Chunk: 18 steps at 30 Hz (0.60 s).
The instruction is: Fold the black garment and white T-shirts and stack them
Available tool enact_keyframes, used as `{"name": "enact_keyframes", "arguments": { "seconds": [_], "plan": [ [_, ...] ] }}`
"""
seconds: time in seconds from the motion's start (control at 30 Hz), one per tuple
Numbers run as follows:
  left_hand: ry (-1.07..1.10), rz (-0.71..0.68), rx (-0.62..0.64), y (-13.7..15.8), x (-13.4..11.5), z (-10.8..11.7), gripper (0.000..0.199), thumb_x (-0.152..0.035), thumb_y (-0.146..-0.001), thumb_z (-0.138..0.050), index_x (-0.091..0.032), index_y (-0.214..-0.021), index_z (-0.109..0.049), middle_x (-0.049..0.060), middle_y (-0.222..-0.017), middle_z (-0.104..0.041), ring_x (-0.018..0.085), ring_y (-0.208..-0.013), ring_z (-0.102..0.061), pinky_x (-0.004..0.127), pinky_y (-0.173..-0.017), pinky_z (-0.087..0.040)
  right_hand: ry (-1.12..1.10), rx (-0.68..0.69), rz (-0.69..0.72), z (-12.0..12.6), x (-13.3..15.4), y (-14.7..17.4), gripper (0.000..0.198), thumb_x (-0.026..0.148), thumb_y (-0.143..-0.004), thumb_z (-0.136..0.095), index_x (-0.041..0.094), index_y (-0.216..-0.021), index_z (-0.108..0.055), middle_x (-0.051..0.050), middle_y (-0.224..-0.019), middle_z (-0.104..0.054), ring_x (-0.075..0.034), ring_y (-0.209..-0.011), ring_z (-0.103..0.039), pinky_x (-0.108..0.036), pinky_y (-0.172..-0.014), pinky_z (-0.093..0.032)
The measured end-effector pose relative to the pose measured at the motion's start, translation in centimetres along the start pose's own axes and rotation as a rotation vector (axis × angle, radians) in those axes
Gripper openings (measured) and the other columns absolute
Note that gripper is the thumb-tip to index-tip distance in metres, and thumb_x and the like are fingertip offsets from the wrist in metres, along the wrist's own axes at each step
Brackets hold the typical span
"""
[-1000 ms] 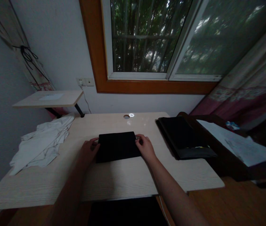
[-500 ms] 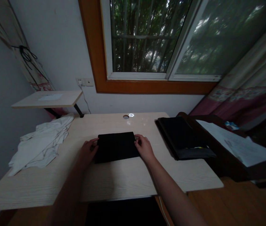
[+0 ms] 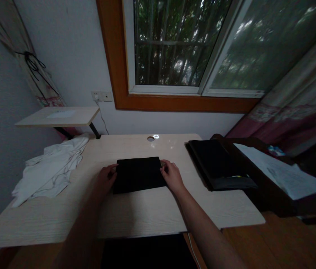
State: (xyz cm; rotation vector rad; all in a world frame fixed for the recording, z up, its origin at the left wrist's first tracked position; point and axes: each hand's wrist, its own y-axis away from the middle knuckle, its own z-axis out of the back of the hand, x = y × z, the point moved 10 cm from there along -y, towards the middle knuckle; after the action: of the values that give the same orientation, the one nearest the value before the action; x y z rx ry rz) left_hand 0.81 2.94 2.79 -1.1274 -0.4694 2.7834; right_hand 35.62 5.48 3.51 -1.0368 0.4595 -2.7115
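Observation:
A flat black rectangle that looks like folded cloth lies on the pale wooden table, in the middle. At its left edge my left hand pinches the side between thumb and fingers. My right hand has hold of the opposite side in the same way, near the upper right corner. The cloth's surface is too dark to show folds or seams.
A crumpled white garment lies at the left, in front of a small raised shelf. A stack of black folded items sits at the right edge. Beyond it are papers on dark furniture. A cable hole is at the back.
The camera view has shifted very slightly. Both hands stay at the sides of the black cloth, which has not visibly moved on the table.

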Motion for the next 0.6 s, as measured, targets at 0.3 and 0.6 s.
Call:
{"name": "enact_keyframes", "arguments": {
  "seconds": [0.3, 0.6],
  "plan": [
    [0.022, -0.019, -0.004, -0.06, 0.3, -0.23, 0.041, -0.026, -0.087, -0.057, -0.026, -0.127, -0.065, 0.002, -0.091, -0.063, 0.02, -0.085, -0.061, 0.037, -0.085, -0.051, 0.013, 0.0, 0.009, 0.17, 0.32, 0.07, 0.038, 0.019, -0.09, -0.056, 0.024, -0.127, -0.06, -0.003, -0.094, -0.07, -0.024, -0.095, -0.06, -0.037, -0.088, -0.047],
    [0.014, -0.023, 0.025, 0.02, -0.16, -0.28, 0.042, -0.025, -0.088, -0.053, -0.025, -0.129, -0.063, 0.002, -0.091, -0.063, 0.02, -0.086, -0.06, 0.038, -0.087, -0.051, 0.017, 0.017, 0.006, 0.02, 0.48, 0.18, 0.04, 0.018, -0.091, -0.053, 0.024, -0.131, -0.056, -0.003, -0.095, -0.069, -0.025, -0.098, -0.059, -0.04, -0.091, -0.045]
  ]
}}
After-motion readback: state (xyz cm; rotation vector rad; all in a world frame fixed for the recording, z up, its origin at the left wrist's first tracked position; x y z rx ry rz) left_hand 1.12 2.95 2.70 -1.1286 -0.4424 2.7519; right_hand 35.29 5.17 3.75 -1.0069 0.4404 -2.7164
